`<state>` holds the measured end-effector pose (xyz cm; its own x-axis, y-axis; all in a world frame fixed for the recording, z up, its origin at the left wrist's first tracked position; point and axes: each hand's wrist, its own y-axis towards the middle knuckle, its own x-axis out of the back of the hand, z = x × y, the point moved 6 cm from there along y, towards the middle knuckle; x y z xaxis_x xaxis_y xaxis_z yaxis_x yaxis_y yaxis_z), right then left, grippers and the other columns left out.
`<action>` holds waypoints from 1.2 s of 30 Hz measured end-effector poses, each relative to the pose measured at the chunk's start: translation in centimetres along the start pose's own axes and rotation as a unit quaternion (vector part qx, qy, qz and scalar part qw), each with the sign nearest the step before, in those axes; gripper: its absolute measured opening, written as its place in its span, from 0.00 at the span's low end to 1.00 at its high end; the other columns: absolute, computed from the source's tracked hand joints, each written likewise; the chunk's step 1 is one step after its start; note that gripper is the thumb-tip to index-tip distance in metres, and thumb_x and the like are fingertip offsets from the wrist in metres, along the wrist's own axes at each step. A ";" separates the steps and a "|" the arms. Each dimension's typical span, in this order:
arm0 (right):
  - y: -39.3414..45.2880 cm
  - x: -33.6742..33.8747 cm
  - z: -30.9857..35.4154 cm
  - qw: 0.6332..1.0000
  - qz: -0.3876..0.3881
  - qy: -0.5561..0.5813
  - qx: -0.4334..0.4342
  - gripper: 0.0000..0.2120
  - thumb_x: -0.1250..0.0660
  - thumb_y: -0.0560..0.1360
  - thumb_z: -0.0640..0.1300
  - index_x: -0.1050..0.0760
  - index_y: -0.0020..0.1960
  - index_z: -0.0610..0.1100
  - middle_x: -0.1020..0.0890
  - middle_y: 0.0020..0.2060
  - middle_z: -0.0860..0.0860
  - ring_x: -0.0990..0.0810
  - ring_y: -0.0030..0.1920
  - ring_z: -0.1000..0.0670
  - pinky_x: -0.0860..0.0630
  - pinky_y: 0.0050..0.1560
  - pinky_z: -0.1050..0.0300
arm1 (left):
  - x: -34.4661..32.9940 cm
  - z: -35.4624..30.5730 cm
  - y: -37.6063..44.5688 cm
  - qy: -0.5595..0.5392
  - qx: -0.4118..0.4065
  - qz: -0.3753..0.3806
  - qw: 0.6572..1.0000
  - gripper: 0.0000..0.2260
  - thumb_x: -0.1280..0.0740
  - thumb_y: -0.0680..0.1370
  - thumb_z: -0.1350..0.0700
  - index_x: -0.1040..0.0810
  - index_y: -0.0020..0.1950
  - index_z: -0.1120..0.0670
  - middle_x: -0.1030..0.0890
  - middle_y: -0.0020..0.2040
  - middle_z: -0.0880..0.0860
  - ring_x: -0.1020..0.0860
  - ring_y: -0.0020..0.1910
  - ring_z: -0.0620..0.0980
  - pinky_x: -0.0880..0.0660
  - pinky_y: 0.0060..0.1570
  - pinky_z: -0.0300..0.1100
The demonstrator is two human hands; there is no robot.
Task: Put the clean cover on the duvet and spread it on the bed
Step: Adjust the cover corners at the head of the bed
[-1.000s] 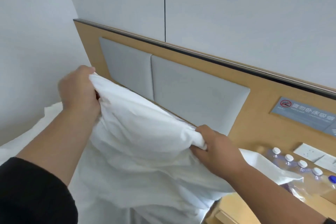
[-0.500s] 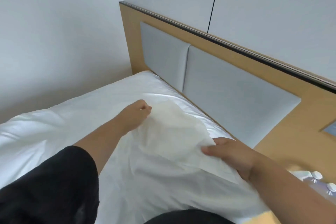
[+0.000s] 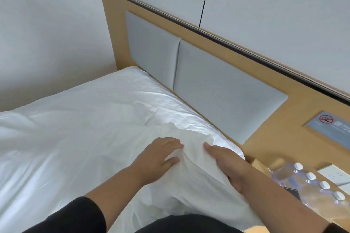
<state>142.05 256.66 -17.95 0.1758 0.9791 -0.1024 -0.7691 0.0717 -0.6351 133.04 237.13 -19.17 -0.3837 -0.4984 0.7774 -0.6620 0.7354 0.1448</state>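
The white covered duvet lies spread over the bed, reaching up to the headboard, with a wrinkled bunch near its top right corner. My left hand lies flat on that bunch, fingers straight and pointing right. My right hand rests on the corner of the duvet by the bed's right edge, fingers stretched toward the left hand. A raised fold of fabric stands between the two hands.
A wooden headboard with two grey padded panels runs along the far side. To the right, a bedside shelf holds a pack of water bottles, wall sockets and a no-smoking sign. A white wall closes the left side.
The duvet corner that both hands held up in the air has come down onto the bed. Both hands have let go of their grip and now lie flat on the fabric, closer together.
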 end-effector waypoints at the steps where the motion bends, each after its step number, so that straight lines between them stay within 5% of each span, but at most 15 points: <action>1: -0.1 0.2 -0.3 1.000 0.002 -0.010 -0.013 0.25 0.33 0.78 0.63 0.20 0.65 0.46 0.15 0.58 0.48 0.16 0.59 0.46 0.25 0.67 0.45 | 0.2 -0.5 0.3 0.015 -0.028 -0.007 0.999 0.16 0.35 0.82 0.46 0.25 0.70 0.42 0.30 0.68 0.36 0.34 0.66 0.39 0.38 0.69 0.36; 5: -0.8 0.9 -1.6 0.998 -0.008 -0.010 -0.054 0.21 0.37 0.81 0.61 0.17 0.60 0.47 0.14 0.56 0.49 0.15 0.57 0.48 0.23 0.62 0.49 | 0.5 -2.3 1.0 0.075 -0.116 -0.029 0.990 0.04 0.30 0.78 0.55 0.16 0.50 0.52 0.17 0.48 0.47 0.22 0.49 0.50 0.23 0.53 0.50; 9: -2.0 2.3 -2.9 0.990 0.016 0.106 -0.087 0.17 0.36 0.80 0.50 0.16 0.60 0.40 0.16 0.57 0.44 0.18 0.59 0.44 0.25 0.67 0.47 | 1.1 -1.8 1.3 -0.036 -0.013 -0.066 0.997 0.07 0.36 0.79 0.54 0.18 0.49 0.54 0.19 0.46 0.43 0.25 0.47 0.41 0.26 0.51 0.43; 11: -2.6 2.1 -3.9 0.984 0.052 0.124 -0.116 0.15 0.35 0.77 0.44 0.17 0.58 0.37 0.17 0.54 0.41 0.19 0.56 0.41 0.25 0.62 0.48 | 2.5 -3.6 2.5 -0.048 -0.031 -0.080 0.995 0.06 0.35 0.78 0.55 0.19 0.47 0.54 0.20 0.44 0.43 0.25 0.46 0.42 0.28 0.49 0.40; 15: -3.2 0.6 -5.4 0.975 0.097 0.141 -0.145 0.18 0.37 0.79 0.40 0.20 0.65 0.35 0.21 0.67 0.37 0.22 0.67 0.37 0.29 0.72 0.43 | 3.6 -8.6 7.1 0.017 -0.114 -0.063 0.991 0.04 0.31 0.77 0.56 0.17 0.45 0.53 0.23 0.44 0.47 0.28 0.46 0.46 0.32 0.49 0.38; 20: -3.0 -0.1 -6.3 0.967 0.091 0.202 -0.124 0.22 0.34 0.78 0.44 0.24 0.69 0.34 0.22 0.67 0.38 0.26 0.71 0.36 0.34 0.76 0.41 | -2.9 -9.8 7.7 0.000 -0.025 0.080 0.996 0.04 0.35 0.81 0.50 0.21 0.50 0.49 0.25 0.42 0.43 0.26 0.43 0.43 0.30 0.48 0.41; 24: -2.9 1.2 -8.1 0.946 0.020 0.302 -0.115 0.21 0.32 0.76 0.39 0.23 0.67 0.32 0.20 0.57 0.39 0.20 0.60 0.37 0.26 0.68 0.44 | -5.5 -5.6 2.6 -0.133 0.152 0.066 0.977 0.09 0.32 0.78 0.44 0.32 0.50 0.41 0.23 0.54 0.36 0.25 0.54 0.34 0.31 0.50 0.30; 29: -2.6 0.6 -7.7 0.945 0.028 0.305 -0.117 0.19 0.32 0.77 0.38 0.22 0.66 0.31 0.24 0.68 0.35 0.25 0.69 0.35 0.30 0.72 0.40 | -6.4 -5.0 -1.9 -0.042 0.129 0.057 0.989 0.14 0.38 0.79 0.38 0.34 0.62 0.40 0.34 0.59 0.34 0.35 0.61 0.39 0.36 0.58 0.34; 33: -1.4 -1.5 -6.4 0.958 0.042 0.262 -0.107 0.14 0.29 0.75 0.36 0.19 0.58 0.30 0.18 0.56 0.36 0.19 0.59 0.37 0.28 0.70 0.45 | -6.6 -4.9 -3.3 -0.116 0.207 0.046 0.970 0.09 0.42 0.82 0.46 0.27 0.53 0.50 0.24 0.50 0.45 0.25 0.49 0.43 0.26 0.52 0.42; 36: -0.8 -2.9 -5.6 0.971 0.044 0.204 -0.116 0.10 0.30 0.74 0.34 0.17 0.54 0.31 0.17 0.51 0.37 0.17 0.54 0.38 0.24 0.64 0.45 | -5.5 -3.4 -5.2 -0.213 0.284 -0.029 0.934 0.14 0.39 0.82 0.50 0.30 0.44 0.60 0.27 0.36 0.50 0.30 0.37 0.45 0.31 0.41 0.43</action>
<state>145.65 252.69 -21.44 0.3806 0.8189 -0.4296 -0.6416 -0.1007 -0.7604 140.80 237.61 -22.08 -0.4781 -0.7559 0.4472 -0.8780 0.3996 -0.2634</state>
